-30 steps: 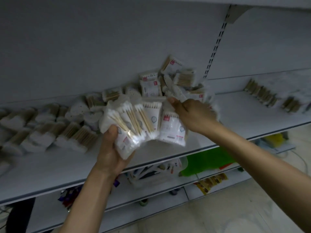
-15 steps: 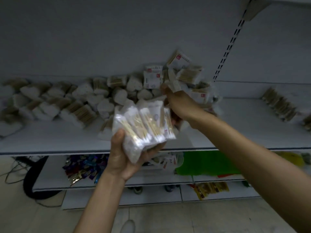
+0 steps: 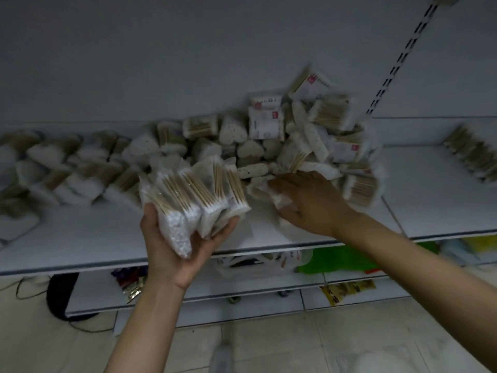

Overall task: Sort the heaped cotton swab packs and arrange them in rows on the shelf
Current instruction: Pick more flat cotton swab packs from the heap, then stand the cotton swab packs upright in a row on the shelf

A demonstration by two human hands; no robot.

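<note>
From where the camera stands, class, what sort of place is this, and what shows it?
Most likely a shop aisle being stocked: tiered white shelves, a slotted strip running up the back wall, and many identical cotton swab packs heaped together.

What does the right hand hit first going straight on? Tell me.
Probably the white cotton swab pack at the front edge of the heap; the right hand looks almost on it, depth unclear.

White swab packs (image 3: 199, 195) with tan sticks, red-marked labels (image 3: 266, 118); white shelf (image 3: 80, 238).
</note>
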